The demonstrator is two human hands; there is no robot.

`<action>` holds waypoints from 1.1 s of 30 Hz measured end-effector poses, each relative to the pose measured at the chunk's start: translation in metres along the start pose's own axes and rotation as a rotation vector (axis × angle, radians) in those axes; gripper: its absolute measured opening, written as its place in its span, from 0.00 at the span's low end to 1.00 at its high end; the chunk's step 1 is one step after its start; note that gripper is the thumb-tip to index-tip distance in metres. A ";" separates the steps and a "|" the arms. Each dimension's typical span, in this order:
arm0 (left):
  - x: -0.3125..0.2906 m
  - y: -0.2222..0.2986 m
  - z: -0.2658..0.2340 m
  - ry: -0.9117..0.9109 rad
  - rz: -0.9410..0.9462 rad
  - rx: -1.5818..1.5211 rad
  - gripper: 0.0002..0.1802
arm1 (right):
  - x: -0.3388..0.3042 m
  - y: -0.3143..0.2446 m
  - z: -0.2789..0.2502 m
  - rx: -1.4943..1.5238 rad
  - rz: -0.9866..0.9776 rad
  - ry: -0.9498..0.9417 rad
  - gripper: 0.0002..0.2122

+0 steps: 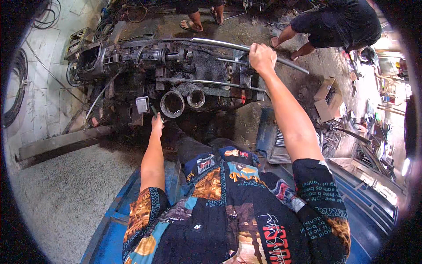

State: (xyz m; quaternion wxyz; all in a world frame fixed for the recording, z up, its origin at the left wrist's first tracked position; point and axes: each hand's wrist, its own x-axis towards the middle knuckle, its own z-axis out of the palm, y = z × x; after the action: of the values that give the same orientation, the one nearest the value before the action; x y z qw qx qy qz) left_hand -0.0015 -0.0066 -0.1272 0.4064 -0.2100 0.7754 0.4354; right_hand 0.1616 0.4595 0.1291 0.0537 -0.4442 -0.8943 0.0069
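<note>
A greasy, dark metalworking machine [176, 57] lies across the far side in front of me. My left hand [158, 122] is closed round a slim greenish lever handle [153, 109], beside a pale square box [142, 105] on the machine's near side. At the machine's right end my right hand [263, 58] is curled over a long steel bar [290, 66], its fingertips partly hidden. Two round cans stand between my hands: a wider can [172, 104] and a smaller can [196, 99]. Dark metal shavings [211, 70] cover the machine's middle.
One person's sandalled feet [192, 26] are beyond the machine; another person in dark clothes [334, 26] bends at the far right. An open cardboard box [329, 99] sits on the right. A metal beam [66, 141] lies on the left, near coiled black hose [16, 88].
</note>
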 end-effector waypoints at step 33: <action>-0.064 0.313 0.035 0.319 1.455 0.704 0.16 | -0.086 0.037 0.076 0.856 0.309 0.387 0.09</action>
State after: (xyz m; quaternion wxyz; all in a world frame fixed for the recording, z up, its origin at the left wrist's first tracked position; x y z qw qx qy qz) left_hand -0.1607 0.1880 0.0725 -0.0504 0.4254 0.8572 0.2860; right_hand 0.2346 0.4158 0.0436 0.3948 -0.5028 -0.7085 0.2990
